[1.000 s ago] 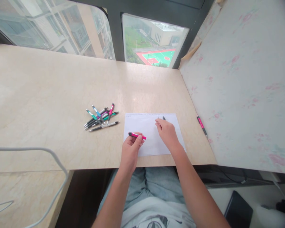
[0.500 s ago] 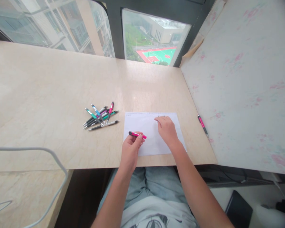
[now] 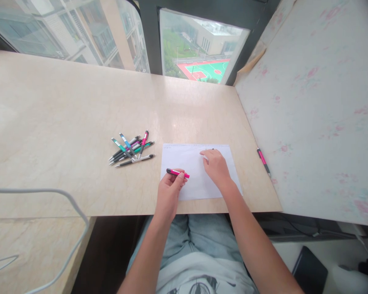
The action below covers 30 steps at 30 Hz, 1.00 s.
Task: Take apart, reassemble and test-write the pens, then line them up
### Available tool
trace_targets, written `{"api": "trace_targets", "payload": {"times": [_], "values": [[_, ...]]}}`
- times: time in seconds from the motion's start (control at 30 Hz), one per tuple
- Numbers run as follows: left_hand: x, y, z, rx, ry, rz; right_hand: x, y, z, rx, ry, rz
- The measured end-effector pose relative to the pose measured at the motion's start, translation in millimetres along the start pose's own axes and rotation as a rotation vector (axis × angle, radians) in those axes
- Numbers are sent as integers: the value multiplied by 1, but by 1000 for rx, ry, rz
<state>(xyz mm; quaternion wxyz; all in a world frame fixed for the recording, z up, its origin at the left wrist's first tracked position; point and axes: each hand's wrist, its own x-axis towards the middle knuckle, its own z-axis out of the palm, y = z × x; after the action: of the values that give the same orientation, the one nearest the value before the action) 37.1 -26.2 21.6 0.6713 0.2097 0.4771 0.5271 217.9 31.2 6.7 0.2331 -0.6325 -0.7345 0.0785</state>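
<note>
My left hand (image 3: 170,188) is closed around a short pink pen barrel (image 3: 173,173) with a black end, held above the lower left part of a white sheet of paper (image 3: 193,190). Over the upper right of the sheet is my right hand (image 3: 216,165), its fingers curled in. A tiny dark bit shows by its fingertips, too small to name. To the left of the paper lies a loose pile of pens (image 3: 130,149) with white, green, blue, purple and pink barrels.
Another pink pen (image 3: 263,161) lies at the right edge of the desk (image 3: 79,110), against the flower-patterned wall (image 3: 319,122). A grey cable (image 3: 70,198) arcs across the left front. Windows (image 3: 202,49) stand behind the desk.
The view has shifted slightly. Both hands keep nearly the same pose, and the pen barrel stays in my left hand.
</note>
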Motion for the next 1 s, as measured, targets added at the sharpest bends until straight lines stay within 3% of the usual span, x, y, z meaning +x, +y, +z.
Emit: {"api": "trace_targets", "payload": {"times": [0.17, 0.37, 0.57, 0.8, 1.0], "values": [[1, 0, 0, 3, 4, 3, -16, -1, -18, 113, 179, 67], [0, -3, -2, 81, -5, 35, -58, 4, -39, 123, 333, 195], [7, 4, -2, 594, -103, 267, -95, 21, -31, 129, 345, 305], [32, 17, 28, 974, -163, 390, -114, 40, -22, 199, 418, 367], [57, 11, 52, 941, -89, 376, -114, 39, -22, 239, 422, 345]]}}
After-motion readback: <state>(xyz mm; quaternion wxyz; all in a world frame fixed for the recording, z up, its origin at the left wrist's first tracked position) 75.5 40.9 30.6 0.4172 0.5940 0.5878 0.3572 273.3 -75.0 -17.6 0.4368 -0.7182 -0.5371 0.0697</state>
